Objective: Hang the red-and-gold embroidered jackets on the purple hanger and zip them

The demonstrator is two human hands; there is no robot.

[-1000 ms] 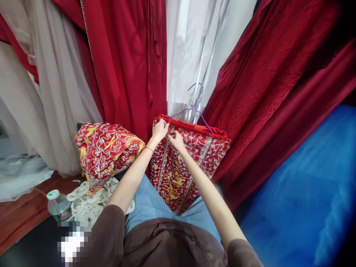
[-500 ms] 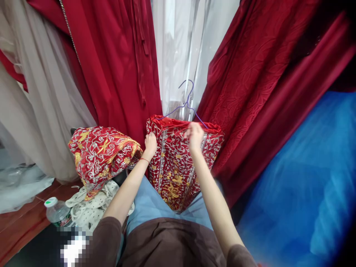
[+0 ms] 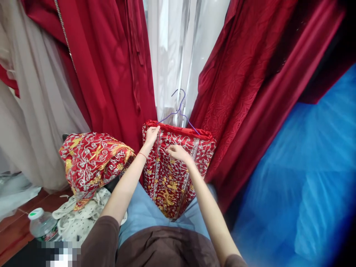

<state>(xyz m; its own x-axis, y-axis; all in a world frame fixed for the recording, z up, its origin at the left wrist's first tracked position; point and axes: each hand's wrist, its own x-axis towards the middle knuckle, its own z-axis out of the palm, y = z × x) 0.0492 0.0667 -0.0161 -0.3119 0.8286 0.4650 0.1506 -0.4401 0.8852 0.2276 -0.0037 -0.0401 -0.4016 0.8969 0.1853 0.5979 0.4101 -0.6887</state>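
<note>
A red garment [image 3: 174, 167] with silver and gold embroidery hangs upright between my knees on a purple wire hanger [image 3: 180, 107]. Its plain red lining shows along the top edge. Close to the upper left corner, my left hand [image 3: 151, 135] pinches the garment just below that edge. My right hand [image 3: 179, 152] is in front of the upper middle of the embroidered face, its fingers curled together and pointing left. Whatever those fingertips hold, if anything, is too small to make out.
Left of my knee lies a second embroidered red cloth [image 3: 96, 161] over a white dotted fabric [image 3: 83, 213]. A plastic bottle [image 3: 44, 226] stands nearby. Long red gowns [image 3: 111, 66] hang ahead on both sides, with a blue tulle gown [image 3: 280, 178] at right.
My right hand has moved left and down from the garment's upper right edge to its middle. The left hand has risen from the side to the top edge. The view has shifted slightly.
</note>
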